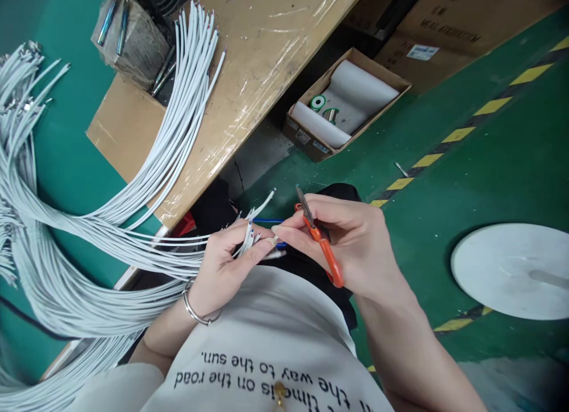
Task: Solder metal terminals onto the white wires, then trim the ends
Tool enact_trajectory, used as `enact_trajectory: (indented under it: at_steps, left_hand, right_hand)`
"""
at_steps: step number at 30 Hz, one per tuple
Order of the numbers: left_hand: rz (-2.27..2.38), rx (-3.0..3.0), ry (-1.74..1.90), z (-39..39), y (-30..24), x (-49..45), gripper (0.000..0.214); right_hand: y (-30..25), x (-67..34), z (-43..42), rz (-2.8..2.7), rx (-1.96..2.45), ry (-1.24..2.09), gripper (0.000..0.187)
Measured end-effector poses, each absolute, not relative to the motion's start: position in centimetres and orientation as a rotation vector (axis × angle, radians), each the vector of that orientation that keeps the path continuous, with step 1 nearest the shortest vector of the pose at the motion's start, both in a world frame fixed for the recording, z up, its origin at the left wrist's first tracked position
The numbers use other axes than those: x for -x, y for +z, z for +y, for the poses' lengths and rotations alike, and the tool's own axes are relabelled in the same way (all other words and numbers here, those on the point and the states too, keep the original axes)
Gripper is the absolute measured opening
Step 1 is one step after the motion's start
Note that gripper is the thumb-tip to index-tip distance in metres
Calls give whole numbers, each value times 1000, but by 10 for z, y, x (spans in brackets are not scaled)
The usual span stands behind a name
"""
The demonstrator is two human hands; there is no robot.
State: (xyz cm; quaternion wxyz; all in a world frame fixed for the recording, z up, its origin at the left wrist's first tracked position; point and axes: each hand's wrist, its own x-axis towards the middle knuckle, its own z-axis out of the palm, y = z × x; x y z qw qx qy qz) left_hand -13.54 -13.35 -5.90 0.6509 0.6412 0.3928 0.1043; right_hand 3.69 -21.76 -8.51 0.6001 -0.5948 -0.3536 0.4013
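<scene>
My left hand point(226, 264) is closed around a bundle of white cables point(169, 252), whose cut ends point(251, 237) stick out past the thumb. My right hand point(351, 240) holds orange-handled scissors point(325, 252) in the palm, blades pointing up and away. Its thumb and forefinger also pinch at the tip of one cable, close against my left thumb; the exact grip there is too small to make out. The bundle trails left across the table's edge.
More white cables point(191, 86) lie fanned on a brown board point(262, 50) over the green table point(66, 157). A weighty block point(133, 50) carries two metal pens or bits. An open carton point(306, 142) with spools stands on the floor. A round white stool point(502, 270) is at right.
</scene>
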Motion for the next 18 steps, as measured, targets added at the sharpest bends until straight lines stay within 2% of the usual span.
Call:
enact_trajectory:
  at_steps: [3,7,14,18]
  left_hand:
    - [915,-1382,216,-133,-59,135,19]
    - [928,-1413,342,-131,-61,133,17]
    - [942,-1475,592,-134,-65,132,14]
    - [879,-1195,417,-132,-64,131,15]
  right_hand:
    - [-91,-37,-217,-714,1368,877,31]
    - [-96,-42,-225,-480,1452,691,40]
    - [-97,-50,-260,-764,1686,641,33]
    - [-101,-42,-269,-938,1703,722,37]
